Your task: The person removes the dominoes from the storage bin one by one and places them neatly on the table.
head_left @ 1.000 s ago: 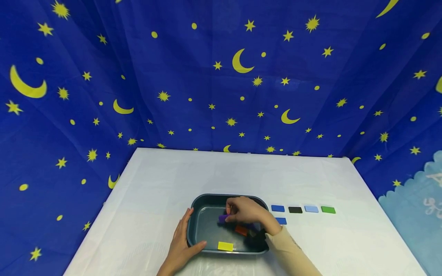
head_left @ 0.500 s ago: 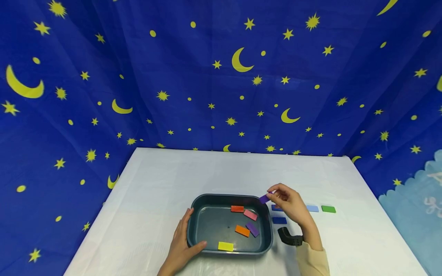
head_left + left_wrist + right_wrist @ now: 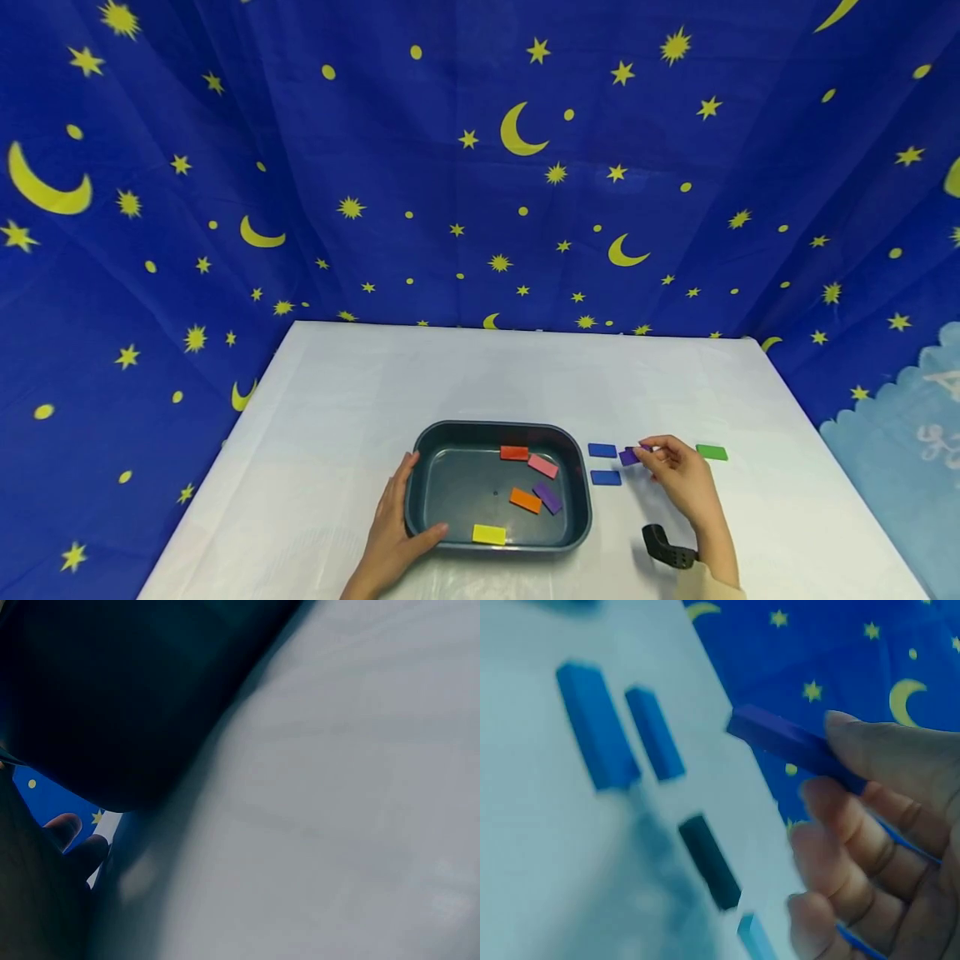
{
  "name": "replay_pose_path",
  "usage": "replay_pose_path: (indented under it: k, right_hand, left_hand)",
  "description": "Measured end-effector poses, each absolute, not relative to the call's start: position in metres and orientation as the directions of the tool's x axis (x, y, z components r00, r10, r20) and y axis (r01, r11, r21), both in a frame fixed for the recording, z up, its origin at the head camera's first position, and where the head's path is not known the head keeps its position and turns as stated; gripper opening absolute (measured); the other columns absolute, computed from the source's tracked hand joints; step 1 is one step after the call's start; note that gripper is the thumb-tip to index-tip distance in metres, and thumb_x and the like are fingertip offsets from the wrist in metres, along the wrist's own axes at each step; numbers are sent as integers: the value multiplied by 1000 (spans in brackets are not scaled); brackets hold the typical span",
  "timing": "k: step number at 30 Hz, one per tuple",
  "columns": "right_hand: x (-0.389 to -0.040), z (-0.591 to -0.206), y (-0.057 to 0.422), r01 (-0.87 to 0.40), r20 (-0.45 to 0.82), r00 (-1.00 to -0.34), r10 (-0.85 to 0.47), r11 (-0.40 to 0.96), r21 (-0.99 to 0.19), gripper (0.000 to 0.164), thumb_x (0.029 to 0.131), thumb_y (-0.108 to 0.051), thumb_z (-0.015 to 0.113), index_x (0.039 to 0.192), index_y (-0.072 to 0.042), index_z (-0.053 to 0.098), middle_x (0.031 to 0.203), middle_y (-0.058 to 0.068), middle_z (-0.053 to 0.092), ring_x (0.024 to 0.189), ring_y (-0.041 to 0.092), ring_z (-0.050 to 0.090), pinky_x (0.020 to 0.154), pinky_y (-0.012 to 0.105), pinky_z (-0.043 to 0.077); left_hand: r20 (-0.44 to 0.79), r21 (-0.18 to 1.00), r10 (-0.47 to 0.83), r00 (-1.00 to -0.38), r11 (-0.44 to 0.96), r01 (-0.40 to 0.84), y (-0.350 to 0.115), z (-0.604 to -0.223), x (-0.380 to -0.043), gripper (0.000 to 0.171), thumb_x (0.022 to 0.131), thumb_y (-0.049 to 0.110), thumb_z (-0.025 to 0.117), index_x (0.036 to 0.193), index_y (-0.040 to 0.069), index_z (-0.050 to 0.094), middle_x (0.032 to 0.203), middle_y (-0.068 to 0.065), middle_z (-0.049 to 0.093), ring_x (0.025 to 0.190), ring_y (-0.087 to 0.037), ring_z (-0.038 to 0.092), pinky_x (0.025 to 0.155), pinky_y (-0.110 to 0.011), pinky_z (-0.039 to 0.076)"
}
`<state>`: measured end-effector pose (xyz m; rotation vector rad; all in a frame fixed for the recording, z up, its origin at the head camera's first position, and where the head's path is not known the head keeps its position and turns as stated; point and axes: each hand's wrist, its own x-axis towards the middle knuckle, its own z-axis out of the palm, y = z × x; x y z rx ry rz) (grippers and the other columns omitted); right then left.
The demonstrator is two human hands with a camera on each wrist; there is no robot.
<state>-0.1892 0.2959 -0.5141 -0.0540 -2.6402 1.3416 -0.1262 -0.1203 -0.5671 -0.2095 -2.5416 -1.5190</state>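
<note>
Pinches a raised purple block [image 3: 789,745] tightly in the right hand [image 3: 678,479], above the worktop [image 3: 360,400] at nearly three o'clock from a tray [image 3: 453,492], with two blue blocks [image 3: 602,450] toward nine o'clock of the grip and a green block [image 3: 712,452] toward three. Rests the left hand [image 3: 395,522], splayed, against the tray near nine o'clock.

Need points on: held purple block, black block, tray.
Held purple block [image 3: 786,742]: right wrist view, middle of its exposed length.
Black block [image 3: 709,862]: right wrist view, middle of its visible surface.
Tray [image 3: 457,437]: head view, far inner wall.
</note>
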Motion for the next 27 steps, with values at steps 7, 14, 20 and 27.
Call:
replay_pose_path:
  k: [7,14,20,27]
  right_hand:
    - [-182,-514,303,140,-44,-986,161,648,-748,34,86,-30,71,104,-1,67,70,5,62,58,18,57,60,29,38]
    - [-179,-519,306,198,-121,-979,162,661,-724,35,86,-26,71,106,2,65,66,2,61,57,17,57,61,31,38]
    - [-178,-523,306,196,-104,-980,170,725,-660,29,84,-24,72,98,1,65,62,0,57,56,15,52,55,30,35]
    - [-179,-524,309,258,-136,-966,220,783,-566,36,81,-34,73,90,-1,61,65,1,52,60,19,45,55,32,31]
  left_hand:
    - [228,857,33,-973,467,217,-122,-567,-126,97,70,35,79,150,31,24,154,-10,23,134,-38,24,92,-70,26]
    - [219,857,32,-975,472,208,-122,-567,-126,97,70,36,78,150,31,24,154,-8,23,134,-39,24,91,-70,26]
    - [206,860,34,-978,470,198,-122,-568,-126,97,70,38,78,150,32,23,154,-7,23,134,-39,24,91,-71,26]
    - [203,860,33,-979,472,195,-122,-568,-126,97,70,38,78,150,33,24,154,-7,23,134,-39,24,91,-71,26]
